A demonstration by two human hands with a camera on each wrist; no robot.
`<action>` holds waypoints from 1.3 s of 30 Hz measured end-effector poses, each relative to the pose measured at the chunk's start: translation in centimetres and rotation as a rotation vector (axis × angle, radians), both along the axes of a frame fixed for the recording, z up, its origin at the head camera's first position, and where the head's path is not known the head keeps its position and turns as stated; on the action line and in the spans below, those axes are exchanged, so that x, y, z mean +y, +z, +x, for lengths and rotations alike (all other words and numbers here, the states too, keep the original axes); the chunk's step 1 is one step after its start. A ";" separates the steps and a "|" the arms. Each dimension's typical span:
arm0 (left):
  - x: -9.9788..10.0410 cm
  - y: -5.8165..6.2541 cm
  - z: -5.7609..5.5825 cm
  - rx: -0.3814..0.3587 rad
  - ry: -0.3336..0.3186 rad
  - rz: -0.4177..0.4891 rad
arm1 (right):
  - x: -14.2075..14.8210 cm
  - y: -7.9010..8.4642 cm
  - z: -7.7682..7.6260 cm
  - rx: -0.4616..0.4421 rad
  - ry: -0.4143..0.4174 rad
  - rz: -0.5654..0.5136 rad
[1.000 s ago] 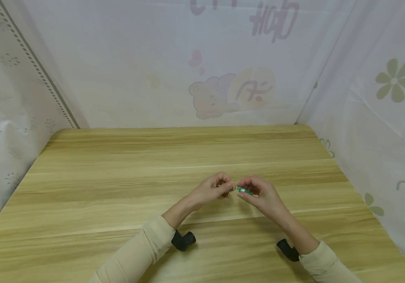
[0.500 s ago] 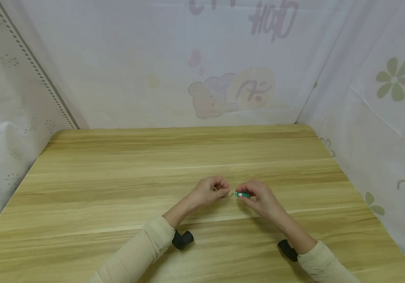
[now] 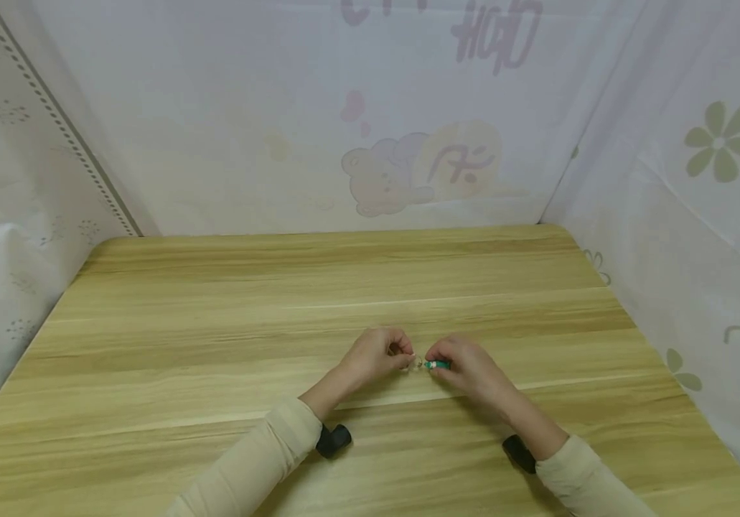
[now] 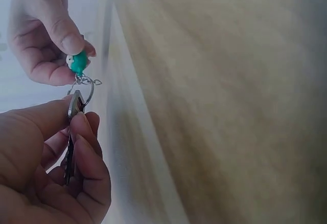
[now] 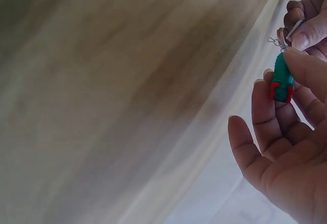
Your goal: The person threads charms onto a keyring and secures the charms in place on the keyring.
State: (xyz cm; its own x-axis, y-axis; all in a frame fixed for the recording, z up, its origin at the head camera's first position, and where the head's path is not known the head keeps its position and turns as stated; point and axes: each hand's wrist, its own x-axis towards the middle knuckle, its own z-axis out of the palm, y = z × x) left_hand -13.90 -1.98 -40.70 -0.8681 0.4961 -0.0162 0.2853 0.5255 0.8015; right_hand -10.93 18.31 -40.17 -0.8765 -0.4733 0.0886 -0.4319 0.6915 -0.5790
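Observation:
My left hand (image 3: 372,354) pinches a metal key (image 4: 76,106) between thumb and fingers, its dark toothed blade running down along the fingers in the left wrist view. Through the key's head passes a silver key ring (image 4: 90,92). A short chain joins that ring to a small green figurine charm (image 3: 437,365), which has a pale face patch and, in the right wrist view, red at its lower end. My right hand (image 3: 469,370) grips this charm between thumb and index finger. The hands face each other just above the table, the ring stretched between them.
A wood-grain table (image 3: 214,309) spreads under both arms. Pale printed cloth (image 3: 247,108) walls it in at the back and both sides. Black wrist mounts (image 3: 334,439) hang below each forearm.
Both hands have moved slightly toward the person and a little left, still holding the key and the charm. The charm has turned to lie more level.

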 end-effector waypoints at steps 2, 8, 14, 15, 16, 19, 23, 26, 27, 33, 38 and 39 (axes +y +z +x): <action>0.0 -0.1 0.1 0.010 -0.001 -0.003 | -0.1 0.0 0.0 0.007 0.006 0.025; 0.0 -0.2 0.2 0.033 -0.009 -0.009 | -0.3 -0.3 0.0 0.134 0.039 0.133; 0.1 -0.4 0.3 0.079 -0.005 -0.048 | -0.6 -0.6 0.0 0.296 0.074 0.205; 0.1 -0.4 0.3 0.086 -0.001 -0.056 | -0.6 -0.6 0.0 0.313 0.081 0.210; 0.1 -0.4 0.3 0.094 0.003 -0.065 | -0.6 -0.7 0.0 0.327 0.088 0.216; 0.1 -0.3 0.4 0.105 0.013 -0.089 | -0.7 -0.8 0.0 0.351 0.099 0.231; 0.1 -0.2 0.4 0.113 0.025 -0.116 | -0.8 -0.9 -0.1 0.361 0.107 0.236; 0.1 -0.1 0.4 0.118 0.028 -0.127 | -0.8 -0.9 -0.1 0.374 0.114 0.230; 0.0 -0.1 0.4 0.121 0.028 -0.131 | -0.7 -0.9 -0.1 0.383 0.117 0.225; -0.1 0.0 0.3 0.124 0.036 -0.165 | -0.6 -1.0 -0.2 0.470 0.138 0.200; -0.3 0.1 0.4 0.145 0.041 -0.192 | -0.4 -0.8 -0.1 0.410 0.122 0.233; -0.3 0.1 0.4 0.148 0.041 -0.195 | -0.4 -0.8 -0.1 0.399 0.118 0.240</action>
State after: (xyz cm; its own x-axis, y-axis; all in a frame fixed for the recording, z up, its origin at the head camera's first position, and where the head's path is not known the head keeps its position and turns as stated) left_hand -13.52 -2.33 -40.63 -0.8877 0.4600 0.0203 0.3669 0.6800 0.6348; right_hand -11.03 17.95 -40.99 -0.7352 -0.6159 0.2832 -0.6717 0.7181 -0.1820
